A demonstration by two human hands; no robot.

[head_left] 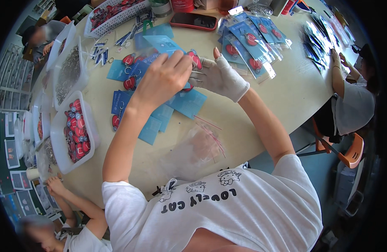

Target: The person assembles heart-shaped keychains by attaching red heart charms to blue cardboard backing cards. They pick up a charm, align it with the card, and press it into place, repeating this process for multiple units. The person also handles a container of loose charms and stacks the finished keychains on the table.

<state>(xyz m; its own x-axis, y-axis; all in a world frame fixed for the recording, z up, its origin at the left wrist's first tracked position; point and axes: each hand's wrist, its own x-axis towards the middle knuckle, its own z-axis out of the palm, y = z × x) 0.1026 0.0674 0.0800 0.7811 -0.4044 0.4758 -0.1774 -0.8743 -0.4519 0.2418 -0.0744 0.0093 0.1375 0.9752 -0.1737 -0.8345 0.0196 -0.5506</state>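
Observation:
My left hand [166, 77] is bare, its fingertips pinched together beside a red oval keychain [195, 59]. Opposite it, my right hand [225, 79] wears a white fingerless-tipped glove; its thumb points up, apart from the fingers, which reach toward the keychain. A light blue card [162, 43] shows just behind my left hand; whether that hand also grips it is hidden. Below and around both hands lie several blue cards [187, 103] and more red keychains [129, 83] with metal rings. Nearer my body rests a pile of clear plastic zip bags [197, 145] with pink strips.
Left stand white bins, one with red keychain pieces [77, 132], another with metal rings [69, 75]. At the back are a white basket [113, 17], a phone [193, 21] and packaged keychains [250, 40]. Co-workers sit left and right; an orange chair [351, 151] stands at right.

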